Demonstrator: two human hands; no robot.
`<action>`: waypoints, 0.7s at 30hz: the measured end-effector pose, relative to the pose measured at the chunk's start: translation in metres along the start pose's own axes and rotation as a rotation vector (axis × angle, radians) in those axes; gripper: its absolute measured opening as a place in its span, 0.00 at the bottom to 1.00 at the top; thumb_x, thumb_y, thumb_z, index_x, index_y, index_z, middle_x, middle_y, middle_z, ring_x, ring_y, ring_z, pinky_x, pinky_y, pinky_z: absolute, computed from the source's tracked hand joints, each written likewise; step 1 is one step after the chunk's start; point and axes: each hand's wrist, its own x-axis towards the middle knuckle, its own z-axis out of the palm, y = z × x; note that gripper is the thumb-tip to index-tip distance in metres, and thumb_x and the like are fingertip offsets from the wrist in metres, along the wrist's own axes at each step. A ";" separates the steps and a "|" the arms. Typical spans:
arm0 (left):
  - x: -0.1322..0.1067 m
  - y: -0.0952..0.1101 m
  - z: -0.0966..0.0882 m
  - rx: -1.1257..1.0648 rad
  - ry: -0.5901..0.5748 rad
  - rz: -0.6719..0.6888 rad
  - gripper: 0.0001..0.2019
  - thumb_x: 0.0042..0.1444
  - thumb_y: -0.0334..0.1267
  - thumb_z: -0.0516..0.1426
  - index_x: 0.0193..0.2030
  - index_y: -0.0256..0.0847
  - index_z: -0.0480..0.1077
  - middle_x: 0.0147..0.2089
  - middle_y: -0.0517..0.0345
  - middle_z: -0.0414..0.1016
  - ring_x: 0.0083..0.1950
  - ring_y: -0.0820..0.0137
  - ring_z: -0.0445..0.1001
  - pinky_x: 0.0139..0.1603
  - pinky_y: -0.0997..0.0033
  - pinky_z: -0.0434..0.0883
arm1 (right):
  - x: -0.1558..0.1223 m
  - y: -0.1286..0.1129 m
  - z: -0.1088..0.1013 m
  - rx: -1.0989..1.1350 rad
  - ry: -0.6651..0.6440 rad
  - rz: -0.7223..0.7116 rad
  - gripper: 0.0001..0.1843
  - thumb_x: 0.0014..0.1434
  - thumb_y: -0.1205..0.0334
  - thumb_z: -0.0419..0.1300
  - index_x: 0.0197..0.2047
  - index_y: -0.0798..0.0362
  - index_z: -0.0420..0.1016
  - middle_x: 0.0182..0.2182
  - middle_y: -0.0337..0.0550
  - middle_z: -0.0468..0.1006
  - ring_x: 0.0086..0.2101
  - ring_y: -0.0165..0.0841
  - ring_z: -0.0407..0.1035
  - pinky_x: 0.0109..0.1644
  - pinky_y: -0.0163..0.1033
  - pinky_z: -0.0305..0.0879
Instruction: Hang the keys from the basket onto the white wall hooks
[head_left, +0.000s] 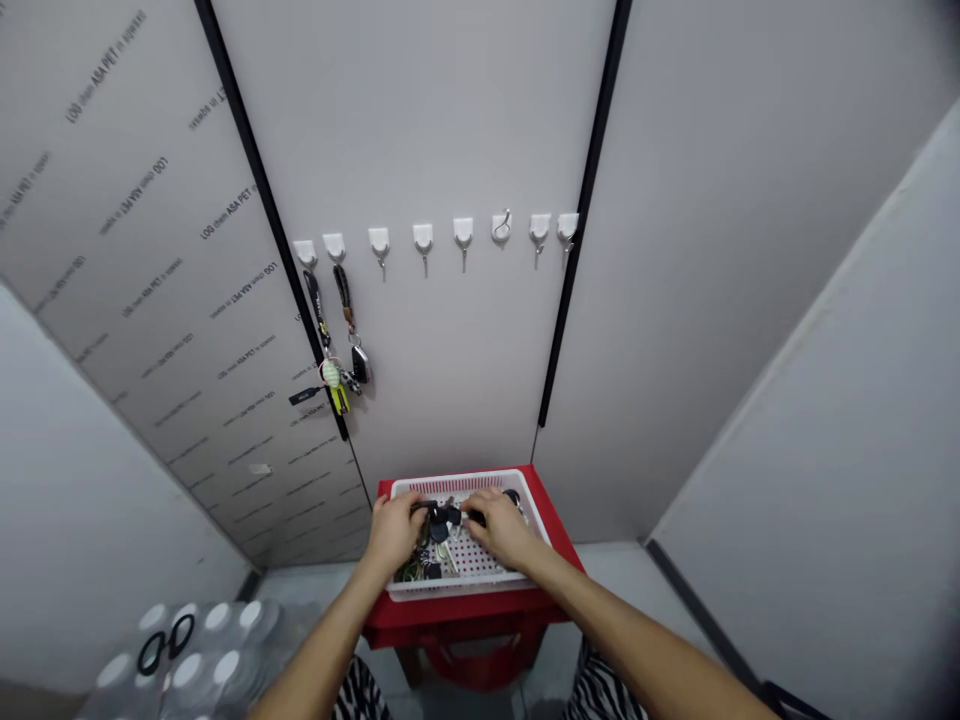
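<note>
I have 2 hands in the white basket (469, 589), the left hand (395, 530) pinched on the black keys (441, 527) there; I cannot tell whether the right hand (501, 525) has its grip closed on anything. The heap looks tangled, so I judge 1 hard pull could drag neighbouring keys (415, 568) out too.

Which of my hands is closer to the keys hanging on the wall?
Left. The left hand is below and right of the hanging keys, at the left side of the basket; the right hand is farther right.
</note>
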 end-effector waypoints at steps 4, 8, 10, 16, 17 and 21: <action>0.006 0.002 0.000 -0.159 0.019 -0.004 0.09 0.44 0.36 0.46 0.29 0.39 0.66 0.28 0.59 0.70 0.30 0.74 0.65 0.36 0.73 0.58 | 0.000 -0.005 -0.004 0.068 0.019 -0.012 0.12 0.43 0.65 0.51 0.34 0.53 0.68 0.31 0.42 0.70 0.35 0.32 0.59 0.40 0.37 0.52; 0.011 0.014 -0.001 -0.334 0.005 0.017 0.08 0.43 0.35 0.47 0.28 0.37 0.65 0.27 0.60 0.69 0.28 0.75 0.65 0.31 0.77 0.59 | 0.002 -0.015 -0.005 0.243 0.055 -0.011 0.20 0.40 0.63 0.54 0.41 0.54 0.63 0.35 0.43 0.69 0.36 0.32 0.59 0.41 0.37 0.53; 0.013 0.022 -0.002 -0.403 -0.017 0.023 0.08 0.42 0.34 0.47 0.27 0.36 0.65 0.26 0.59 0.69 0.28 0.75 0.65 0.30 0.77 0.60 | 0.005 -0.020 -0.003 0.382 0.037 0.034 0.20 0.40 0.63 0.53 0.41 0.54 0.63 0.33 0.42 0.69 0.33 0.31 0.61 0.38 0.36 0.56; 0.016 0.021 0.003 -0.696 -0.005 -0.050 0.12 0.41 0.33 0.48 0.35 0.34 0.63 0.32 0.55 0.69 0.33 0.75 0.66 0.35 0.77 0.62 | 0.012 -0.020 -0.001 0.877 0.044 0.319 0.09 0.40 0.67 0.50 0.29 0.57 0.64 0.21 0.36 0.67 0.22 0.25 0.61 0.25 0.31 0.58; 0.015 0.019 0.006 -0.723 -0.003 -0.079 0.12 0.41 0.33 0.48 0.35 0.33 0.62 0.32 0.55 0.69 0.33 0.75 0.66 0.35 0.77 0.62 | 0.012 -0.020 -0.003 0.946 0.041 0.372 0.08 0.40 0.66 0.50 0.28 0.56 0.63 0.19 0.35 0.66 0.21 0.25 0.60 0.23 0.30 0.57; 0.007 0.016 0.018 -0.794 -0.166 -0.109 0.10 0.42 0.35 0.47 0.30 0.33 0.64 0.27 0.57 0.69 0.27 0.76 0.65 0.31 0.76 0.62 | 0.013 -0.022 -0.007 1.195 0.070 0.447 0.08 0.39 0.64 0.51 0.27 0.56 0.61 0.20 0.35 0.65 0.21 0.24 0.60 0.22 0.29 0.57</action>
